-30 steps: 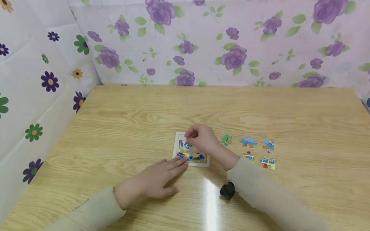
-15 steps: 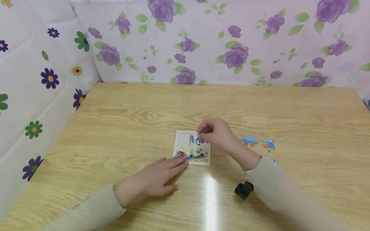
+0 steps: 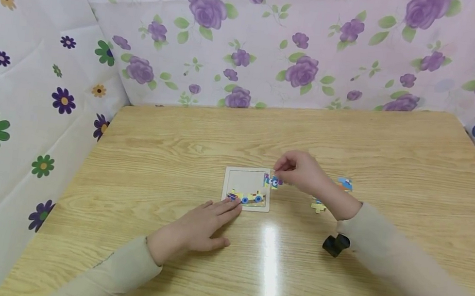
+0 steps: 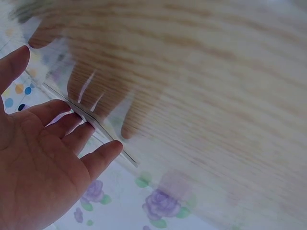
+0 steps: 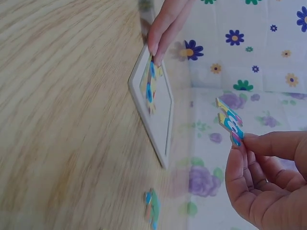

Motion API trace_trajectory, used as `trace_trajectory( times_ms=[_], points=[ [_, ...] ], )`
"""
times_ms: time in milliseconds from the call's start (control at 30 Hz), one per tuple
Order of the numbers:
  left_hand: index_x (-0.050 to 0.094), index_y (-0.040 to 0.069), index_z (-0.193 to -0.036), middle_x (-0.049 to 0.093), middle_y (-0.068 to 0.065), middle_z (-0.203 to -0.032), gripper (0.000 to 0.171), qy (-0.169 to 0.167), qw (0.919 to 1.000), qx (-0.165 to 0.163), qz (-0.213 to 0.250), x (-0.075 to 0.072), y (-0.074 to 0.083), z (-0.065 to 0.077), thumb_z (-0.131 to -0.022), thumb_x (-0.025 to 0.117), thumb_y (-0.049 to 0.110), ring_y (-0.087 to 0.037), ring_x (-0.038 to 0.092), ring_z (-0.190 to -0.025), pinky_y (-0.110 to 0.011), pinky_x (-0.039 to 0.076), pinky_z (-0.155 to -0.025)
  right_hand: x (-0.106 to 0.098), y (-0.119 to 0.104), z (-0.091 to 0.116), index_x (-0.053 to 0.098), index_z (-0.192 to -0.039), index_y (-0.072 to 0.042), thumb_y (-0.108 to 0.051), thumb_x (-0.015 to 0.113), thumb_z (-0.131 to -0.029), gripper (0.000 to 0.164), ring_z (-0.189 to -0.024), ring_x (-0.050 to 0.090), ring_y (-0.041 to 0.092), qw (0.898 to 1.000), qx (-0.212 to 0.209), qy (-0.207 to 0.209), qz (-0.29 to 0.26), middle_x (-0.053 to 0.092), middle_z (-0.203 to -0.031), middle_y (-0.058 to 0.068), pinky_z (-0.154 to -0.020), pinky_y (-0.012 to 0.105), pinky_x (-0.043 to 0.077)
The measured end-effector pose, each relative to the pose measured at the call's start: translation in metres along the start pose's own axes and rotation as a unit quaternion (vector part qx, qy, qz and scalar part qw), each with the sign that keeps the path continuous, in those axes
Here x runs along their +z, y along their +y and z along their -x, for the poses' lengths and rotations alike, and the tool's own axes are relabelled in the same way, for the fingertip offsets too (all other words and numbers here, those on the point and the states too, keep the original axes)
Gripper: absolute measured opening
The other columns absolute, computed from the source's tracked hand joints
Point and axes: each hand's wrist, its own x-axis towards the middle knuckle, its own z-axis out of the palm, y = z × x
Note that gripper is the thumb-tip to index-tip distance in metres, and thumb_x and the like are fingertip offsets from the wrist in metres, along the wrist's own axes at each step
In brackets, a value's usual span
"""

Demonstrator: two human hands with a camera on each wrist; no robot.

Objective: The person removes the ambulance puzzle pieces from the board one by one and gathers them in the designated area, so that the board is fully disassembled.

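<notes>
In the head view a square puzzle tray [image 3: 249,170] with a white frame lies on the table, its lower row filled with joined pieces [image 3: 251,198] showing blue wheels. My left hand [image 3: 197,226] lies with fingers straight, fingertips on the tray's lower left part. Thumb and fingers of my right hand [image 3: 301,171] pinch a puzzle piece [image 5: 231,122] with cartoon eyes, raised above the table in the right wrist view. From the head it overlaps the tray's upper right corner. In the left wrist view my left hand [image 4: 53,158] touches the tray's edge [image 4: 103,129].
Loose puzzle pieces lie right of the tray, among them a blue one [image 3: 345,183] and a yellow one [image 3: 318,205], partly behind the right forearm. A black device [image 3: 335,245] sits at the right wrist. Flowered cloth [image 3: 241,36] stands behind the table.
My right hand has moved to the right, carrying the piece with eyes from over the tray's left part to its upper right corner. The left hand has stayed in place.
</notes>
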Motion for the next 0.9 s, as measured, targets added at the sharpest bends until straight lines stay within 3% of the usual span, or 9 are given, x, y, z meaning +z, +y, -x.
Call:
trace_trajectory(
  times_ms=[233,500,900],
  points=[
    [0.025,0.007,-0.151,0.022,-0.010,-0.158,0.074,0.005,1.0000,0.002,-0.007,0.000,0.001,-0.002,-0.093,0.058,0.040,-0.028,0.021,-0.145,-0.054,0.027,-0.112,-0.011,0.015,0.006,0.064,-0.094,0.002,-0.001,0.064,-0.087,0.008,-0.077,0.060,0.017,1.000,0.011,-0.003,0.006,0.064,-0.086,0.009,-0.070,0.027,0.050],
    [0.026,0.006,-0.150,0.023,-0.011,-0.157,0.075,0.011,0.9998,0.008,-0.012,0.001,0.000,-0.004,-0.093,0.058,0.041,-0.028,0.022,-0.145,-0.054,0.028,-0.111,-0.018,0.030,0.014,0.063,-0.092,0.002,0.000,0.063,-0.086,0.006,-0.075,0.060,0.019,0.999,0.034,-0.018,0.021,0.064,-0.084,0.009,-0.064,0.026,0.049],
    [0.027,0.006,-0.150,0.024,-0.010,-0.157,0.076,0.016,0.9998,-0.001,-0.010,0.003,0.001,-0.003,-0.091,0.059,0.042,-0.028,0.025,-0.144,-0.054,0.029,-0.111,-0.011,0.055,0.014,0.066,-0.082,-0.003,-0.001,0.067,-0.084,0.003,-0.068,0.055,0.013,0.998,0.056,-0.021,0.031,0.066,-0.077,0.005,-0.061,0.024,0.047]
  ],
)
